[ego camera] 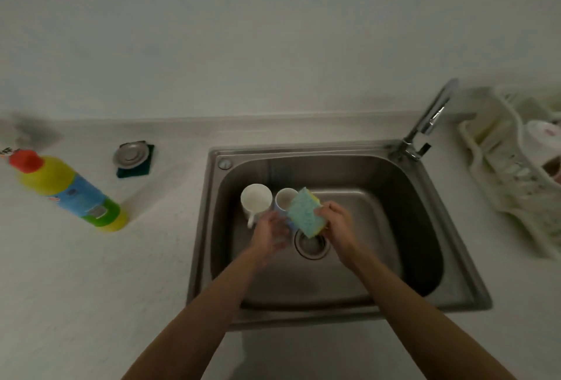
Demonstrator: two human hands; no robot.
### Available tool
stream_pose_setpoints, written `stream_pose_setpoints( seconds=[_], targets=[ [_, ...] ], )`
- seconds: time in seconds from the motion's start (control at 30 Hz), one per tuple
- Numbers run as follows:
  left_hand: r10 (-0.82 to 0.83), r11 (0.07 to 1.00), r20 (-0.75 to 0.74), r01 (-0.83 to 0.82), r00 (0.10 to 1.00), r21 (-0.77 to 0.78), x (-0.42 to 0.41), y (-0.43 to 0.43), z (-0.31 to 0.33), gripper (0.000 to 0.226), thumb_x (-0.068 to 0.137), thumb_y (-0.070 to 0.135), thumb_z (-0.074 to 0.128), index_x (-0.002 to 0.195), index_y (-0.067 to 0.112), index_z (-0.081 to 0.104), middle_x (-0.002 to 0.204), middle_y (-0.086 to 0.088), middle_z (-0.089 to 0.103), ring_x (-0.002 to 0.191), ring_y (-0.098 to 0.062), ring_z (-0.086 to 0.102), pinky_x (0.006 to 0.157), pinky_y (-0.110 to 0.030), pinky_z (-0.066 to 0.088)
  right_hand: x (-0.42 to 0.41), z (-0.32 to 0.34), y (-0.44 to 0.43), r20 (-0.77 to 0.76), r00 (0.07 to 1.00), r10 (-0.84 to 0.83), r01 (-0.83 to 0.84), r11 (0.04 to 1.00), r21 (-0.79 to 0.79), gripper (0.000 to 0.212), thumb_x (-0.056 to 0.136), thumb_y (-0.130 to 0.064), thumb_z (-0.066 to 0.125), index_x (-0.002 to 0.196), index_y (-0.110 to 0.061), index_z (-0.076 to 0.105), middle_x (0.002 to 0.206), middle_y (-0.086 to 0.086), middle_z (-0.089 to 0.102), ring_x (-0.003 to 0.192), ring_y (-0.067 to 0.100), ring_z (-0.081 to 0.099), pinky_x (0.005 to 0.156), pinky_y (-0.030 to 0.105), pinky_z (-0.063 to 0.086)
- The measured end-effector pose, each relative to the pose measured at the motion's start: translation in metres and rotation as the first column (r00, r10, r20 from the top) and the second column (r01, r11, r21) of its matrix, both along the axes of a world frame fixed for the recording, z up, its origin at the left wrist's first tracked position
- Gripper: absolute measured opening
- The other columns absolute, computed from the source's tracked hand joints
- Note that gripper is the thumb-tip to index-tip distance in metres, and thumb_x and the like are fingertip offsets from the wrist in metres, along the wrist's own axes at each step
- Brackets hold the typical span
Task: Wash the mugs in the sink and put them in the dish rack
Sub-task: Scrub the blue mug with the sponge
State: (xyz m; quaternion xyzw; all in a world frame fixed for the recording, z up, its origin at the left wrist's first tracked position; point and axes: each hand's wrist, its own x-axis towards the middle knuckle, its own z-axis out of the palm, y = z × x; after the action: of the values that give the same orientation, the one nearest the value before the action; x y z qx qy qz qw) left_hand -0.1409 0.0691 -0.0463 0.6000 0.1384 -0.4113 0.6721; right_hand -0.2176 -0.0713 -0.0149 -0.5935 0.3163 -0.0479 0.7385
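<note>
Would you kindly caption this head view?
Right hand grips a sponge by a white mug and a smaller mug in the sink.

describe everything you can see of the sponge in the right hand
The sponge is a rectangular block with a pale blue, speckled, porous-looking face toward the camera and a yellow layer showing along its edges. The right hand grips its right side, fingers curled over the edge, holding it tilted above the sink drain, where it partly hides the smaller mug. Whether it is wet cannot be told.
</note>
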Motion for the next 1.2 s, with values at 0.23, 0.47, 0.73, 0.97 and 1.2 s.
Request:
stream_pose_setpoints(
  seconds=[0.23,0.47,0.73,0.97,1.2],
  targets=[
    [-0.127,0.911,0.103,0.075,0.987,0.405,0.017,-0.069,-0.118,0.037,0.100,0.041,0.040,0.093,0.011,0.059,0.096,-0.014,0.060,0.088,-0.025,0.059,0.079,-0.034,0.049,-0.019,-0.029,-0.073,-0.094,0.988,-0.120,0.135,0.977,0.164,0.003,0.089,-0.015,0.059,0.092,-0.013,0.058,0.103,0.012,0.064,0.098,0.028,0.063,0.083,0.045,0.052],
    [-0.173,0.771,0.190,0.012,0.966,0.637,0.025,-0.104,-0.179,0.057,0.098,0.049,0.031,0.121,0.004,0.057,0.121,-0.022,0.058,0.116,-0.044,0.051,0.104,-0.049,0.039,-0.041,-0.039,-0.139,-0.159,0.963,-0.218,0.263,0.896,0.358,0.016,0.091,-0.011,0.055,0.107,-0.011,0.057,0.115,0.016,0.059,0.102,0.028,0.061,0.071,0.039,0.056],
    [-0.352,0.854,0.397,0.117,0.848,0.507,-0.025,-0.077,-0.060,0.026,0.103,0.028,0.037,0.109,0.014,0.058,0.106,-0.008,0.064,0.102,-0.021,0.060,0.092,-0.039,0.048,-0.034,-0.022,-0.162,-0.093,0.985,0.143,-0.160,0.966,-0.205,0.004,0.097,-0.017,0.051,0.095,-0.014,0.051,0.091,0.003,0.056,0.083,0.013,0.056,0.071,0.024,0.051],
    [-0.320,0.888,0.515,0.062,0.795,0.456,-0.046,-0.052,0.007,0.023,0.100,0.024,0.048,0.094,0.010,0.064,0.089,-0.004,0.068,0.088,-0.013,0.064,0.075,-0.025,0.049,-0.007,-0.001,-0.118,-0.225,0.693,0.685,-0.640,0.442,-0.628,0.008,0.099,-0.022,0.049,0.096,-0.027,0.044,0.093,-0.002,0.056,0.080,0.011,0.054,0.069,0.021,0.037],
    [-0.282,0.858,0.673,-0.134,0.683,0.495,-0.037,-0.035,0.047,0.039,0.100,0.016,0.046,0.061,0.019,0.048,0.058,0.004,0.048,0.054,0.001,0.051,0.056,-0.010,0.038,0.027,0.030,-0.083,-0.213,0.629,0.747,-0.764,0.545,-0.344,0.003,0.096,-0.026,0.051,0.092,-0.025,0.051,0.095,-0.003,0.056,0.089,0.011,0.052,0.080,0.032,0.044]
  ],
)
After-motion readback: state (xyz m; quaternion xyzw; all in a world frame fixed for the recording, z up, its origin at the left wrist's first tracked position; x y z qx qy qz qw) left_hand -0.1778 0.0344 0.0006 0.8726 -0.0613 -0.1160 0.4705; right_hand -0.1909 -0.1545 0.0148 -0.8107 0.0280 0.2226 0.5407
